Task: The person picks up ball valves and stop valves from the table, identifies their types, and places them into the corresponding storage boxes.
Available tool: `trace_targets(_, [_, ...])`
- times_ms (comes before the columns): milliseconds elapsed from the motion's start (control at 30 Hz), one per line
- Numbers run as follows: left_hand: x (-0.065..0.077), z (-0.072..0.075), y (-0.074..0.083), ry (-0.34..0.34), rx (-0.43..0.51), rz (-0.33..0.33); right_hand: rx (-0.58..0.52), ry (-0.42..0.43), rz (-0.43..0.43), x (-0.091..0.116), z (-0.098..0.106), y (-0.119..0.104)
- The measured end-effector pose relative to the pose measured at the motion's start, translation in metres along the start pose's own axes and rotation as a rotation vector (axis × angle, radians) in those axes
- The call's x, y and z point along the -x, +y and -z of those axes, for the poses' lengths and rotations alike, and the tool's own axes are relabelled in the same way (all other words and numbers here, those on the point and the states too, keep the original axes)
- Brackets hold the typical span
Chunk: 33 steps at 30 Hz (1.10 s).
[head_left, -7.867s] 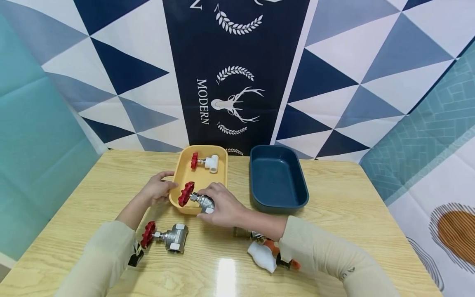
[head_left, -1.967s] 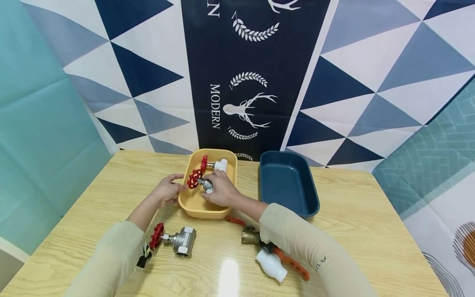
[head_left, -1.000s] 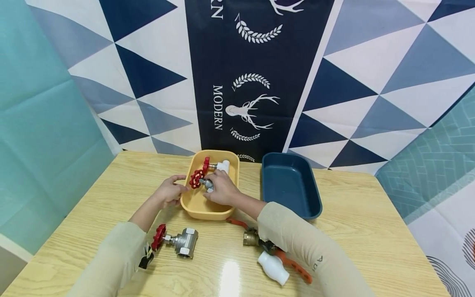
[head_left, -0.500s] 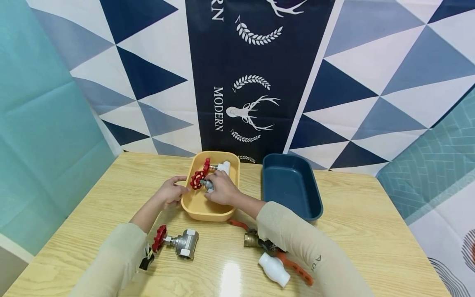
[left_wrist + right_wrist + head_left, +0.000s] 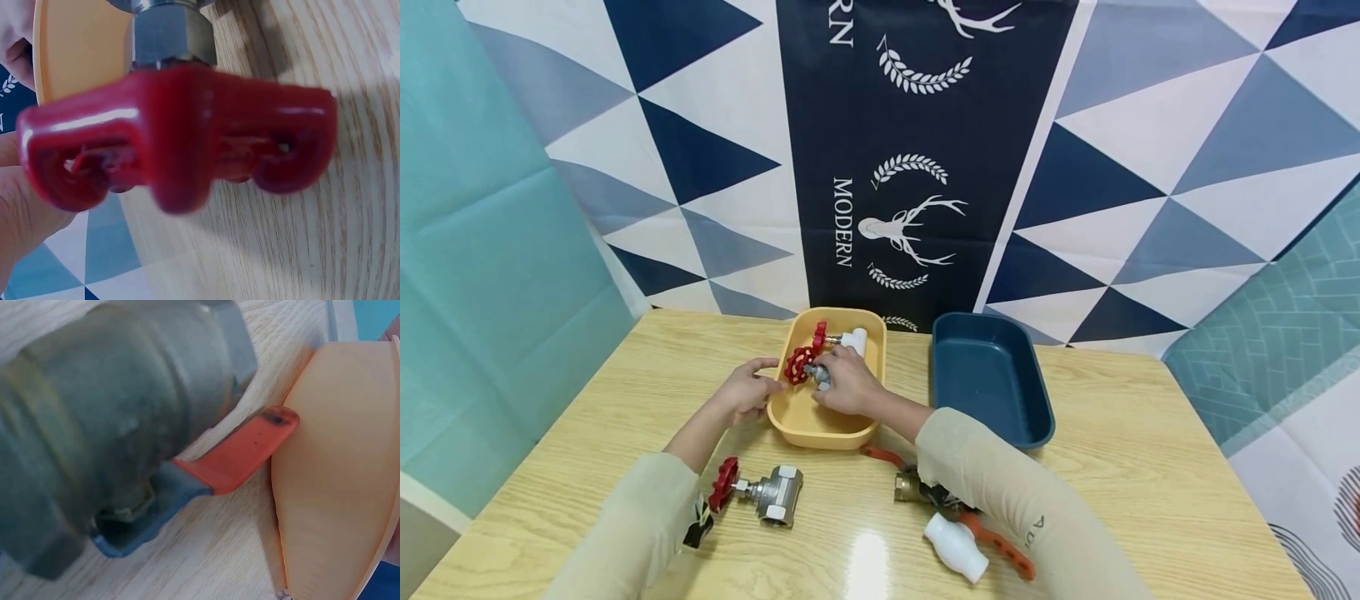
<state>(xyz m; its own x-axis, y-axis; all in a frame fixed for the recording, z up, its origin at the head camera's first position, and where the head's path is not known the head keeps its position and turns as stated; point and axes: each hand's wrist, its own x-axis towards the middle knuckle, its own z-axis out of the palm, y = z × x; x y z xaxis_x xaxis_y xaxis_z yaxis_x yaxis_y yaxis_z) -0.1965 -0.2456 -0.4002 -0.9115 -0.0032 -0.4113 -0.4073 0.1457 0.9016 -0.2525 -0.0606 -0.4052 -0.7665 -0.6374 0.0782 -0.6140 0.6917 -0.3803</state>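
The right hand, now lowered into the yellow tray, grips a metal valve — unreleased — and I can't tell if the left hand pinches the tray.

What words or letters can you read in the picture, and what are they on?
"MODERN": sideways, on the black wall panel.
"RN": higher on that panel, cut off by the picture's top edge.
"A": on the right sleeve; the letters after it are too small to read.
Dark mark on the orange handle, right wrist view: too blurred to read.
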Motion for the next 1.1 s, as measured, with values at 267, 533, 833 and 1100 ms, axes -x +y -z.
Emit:
trace_targets(267, [0.0013, -0.0011, 0.0007, -0.001, -0.010, 0.001, -0.008, -0.013, -0.012, -0.0008, -0.0009, 0.0002])
trace_targets(533, [0.0015, -0.0009, 0.0008, 0.011, -0.015, -0.001, -0.008, -0.005, -0.011, -0.0027, -0.0019, 0.0009])
trace_targets(833, [0.0007, -0.0022, 0.0010, 0.010, -0.017, 0.001, -0.007, -0.013, -0.019, -0.0049, -0.0020, 0.0026])
trace_targets(1100, [0.0017, -0.0030, 0.0018, 0.001, -0.009, 0.012, -0.007, -0.010, -0.015, -0.0055, -0.0031, 0.0039])
